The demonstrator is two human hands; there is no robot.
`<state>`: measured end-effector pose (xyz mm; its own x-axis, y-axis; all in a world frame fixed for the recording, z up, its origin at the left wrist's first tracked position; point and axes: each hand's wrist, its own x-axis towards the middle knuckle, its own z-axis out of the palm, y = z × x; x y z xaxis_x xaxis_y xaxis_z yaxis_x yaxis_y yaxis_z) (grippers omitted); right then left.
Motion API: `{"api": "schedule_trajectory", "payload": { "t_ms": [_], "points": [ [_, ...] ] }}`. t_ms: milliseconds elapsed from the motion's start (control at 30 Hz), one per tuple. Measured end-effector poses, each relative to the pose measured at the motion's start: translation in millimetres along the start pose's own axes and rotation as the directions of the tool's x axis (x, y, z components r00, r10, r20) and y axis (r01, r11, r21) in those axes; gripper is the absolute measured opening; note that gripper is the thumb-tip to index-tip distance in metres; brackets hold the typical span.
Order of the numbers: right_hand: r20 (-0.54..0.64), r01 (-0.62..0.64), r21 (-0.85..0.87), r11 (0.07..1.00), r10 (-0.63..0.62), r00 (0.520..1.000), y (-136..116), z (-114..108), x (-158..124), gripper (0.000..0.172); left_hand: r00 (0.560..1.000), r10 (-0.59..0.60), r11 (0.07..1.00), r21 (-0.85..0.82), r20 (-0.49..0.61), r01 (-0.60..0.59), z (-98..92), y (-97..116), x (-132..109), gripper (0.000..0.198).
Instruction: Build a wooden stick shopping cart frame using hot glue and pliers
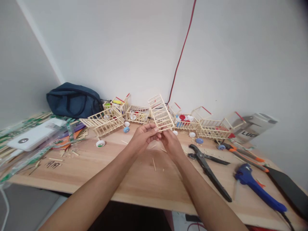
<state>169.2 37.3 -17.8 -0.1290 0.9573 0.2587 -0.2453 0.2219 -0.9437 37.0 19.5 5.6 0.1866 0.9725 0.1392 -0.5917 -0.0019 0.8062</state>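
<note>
Both hands meet at the middle of the view, above the wooden table (144, 179). Between them a small basket frame of thin wooden sticks (160, 112) is held up at a tilt. My left hand (146, 134) pinches its lower left corner. Fingers of my right hand (170, 139) are closed at the bottom edge, partly hidden behind it. Similar stick carts stand behind and beside the hands: one with bottle-cap wheels (106, 122) on the left, another (214, 128) on the right.
Black cutters (209, 170), a blue glue gun (257, 186) and orange-handled pliers (250, 157) lie on the right. A dark blue pouch (73, 101) and white power bank (36, 134) are at left. Loose sticks and bottle caps are scattered around.
</note>
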Motion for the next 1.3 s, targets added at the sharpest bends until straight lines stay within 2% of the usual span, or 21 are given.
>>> {"api": "schedule_trajectory", "payload": {
  "t_ms": [100, 233, 300, 367, 467, 533, 633, 667, 800, 933, 1067, 1300],
  "points": [
    [0.123, 0.067, -0.158, 0.985, -0.048, 0.991, 0, -2, -2, 0.025, 0.999, -0.016, 1.000, 0.012, 0.030, 0.015, -3.3, 4, 1, 0.030],
    [0.139, 0.167, -0.369, 0.914, -0.123, 0.983, -9, -9, -3, 0.028, 0.999, -0.028, 0.999, -0.033, 0.034, 0.029, -6.0, 11, 1, 0.029],
    [0.065, 0.130, -0.363, 0.923, -0.115, 0.991, -15, -16, 0, 0.034, 1.000, -0.023, 0.998, -0.064, 0.014, 0.024, -6.3, 16, 2, 0.029],
    [-0.078, 0.084, -0.278, 0.957, -0.109, 0.991, -20, -25, 4, 0.038, 1.000, -0.006, 0.997, -0.079, -0.008, 0.005, -6.5, 19, 2, 0.030],
    [-0.270, 0.096, -0.148, 0.984, -0.134, 0.954, -23, -36, 9, 0.048, 0.999, 0.035, 0.997, -0.064, -0.041, -0.037, -6.9, 19, 3, 0.031],
    [-0.296, 0.128, -0.160, 0.979, -0.171, 0.940, -23, -38, 11, 0.048, 0.997, 0.055, 0.998, -0.039, -0.052, -0.057, -7.1, 16, 3, 0.032],
    [-0.180, 0.132, -0.213, 0.968, -0.172, 0.969, -19, -32, 9, 0.032, 0.996, 0.072, 0.997, -0.010, -0.061, -0.073, -7.5, 11, 4, 0.031],
    [-0.134, 0.110, -0.191, 0.975, -0.137, 0.982, -18, -29, 8, 0.033, 0.995, 0.075, 0.997, -0.005, -0.067, -0.075, -7.8, 10, 4, 0.032],
    [-0.039, -0.083, 0.045, 0.996, 0.085, 0.996, -17, -20, 4, 0.043, 0.990, 0.081, 0.997, -0.006, -0.119, -0.082, -9.4, 9, 5, 0.034],
    [-0.029, -0.218, 0.206, 0.954, 0.229, 0.973, -21, -19, 3, 0.039, 0.986, 0.100, 0.995, -0.003, -0.133, -0.101, -10.0, 11, 6, 0.034],
    [-0.052, -0.238, 0.287, 0.928, 0.263, 0.963, -22, -19, 3, 0.035, 0.984, 0.106, 0.994, 0.005, -0.142, -0.106, -9.9, 12, 6, 0.033],
    [0.014, -0.265, 0.269, 0.926, 0.271, 0.962, -21, -17, 1, 0.033, 0.971, 0.149, 0.989, 0.054, -0.189, -0.141, -10.1, 14, 6, 0.037]
  ]
}}
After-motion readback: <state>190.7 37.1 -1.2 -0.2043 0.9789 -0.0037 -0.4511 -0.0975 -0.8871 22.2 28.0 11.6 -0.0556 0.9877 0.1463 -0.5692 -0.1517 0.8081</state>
